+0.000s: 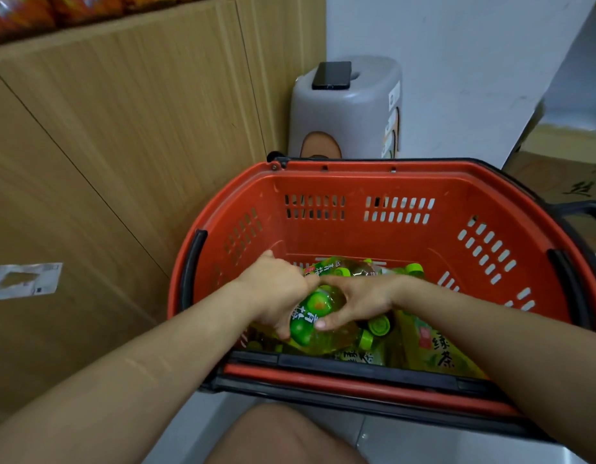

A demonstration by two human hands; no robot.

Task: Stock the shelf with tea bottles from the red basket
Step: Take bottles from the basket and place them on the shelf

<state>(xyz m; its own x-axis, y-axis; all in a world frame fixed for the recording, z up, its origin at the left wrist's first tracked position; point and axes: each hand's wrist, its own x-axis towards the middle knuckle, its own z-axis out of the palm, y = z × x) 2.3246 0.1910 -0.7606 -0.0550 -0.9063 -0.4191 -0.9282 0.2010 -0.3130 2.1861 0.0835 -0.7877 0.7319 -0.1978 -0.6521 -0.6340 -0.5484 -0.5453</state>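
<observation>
A red basket (373, 189) with black handles stands on the floor in front of me. Several tea bottles with yellow-green labels and green caps lie at its bottom. Both my hands reach down into it. My left hand (276, 293) and my right hand (353, 303) both grip the same tea bottle (318, 321), which lies on its side on top of the others with its green cap (366, 339) pointing right. More bottles (437, 349) lie under my right forearm. Only the shelf's wooden side shows.
A wood-grain shelf panel (122, 162) runs along the left, with orange snack bags (29, 11) on top. A grey plastic stool (346, 108) with a black phone (331, 75) on it stands behind the basket. Cardboard boxes (557, 182) sit at the right. My knee (283, 437) is below.
</observation>
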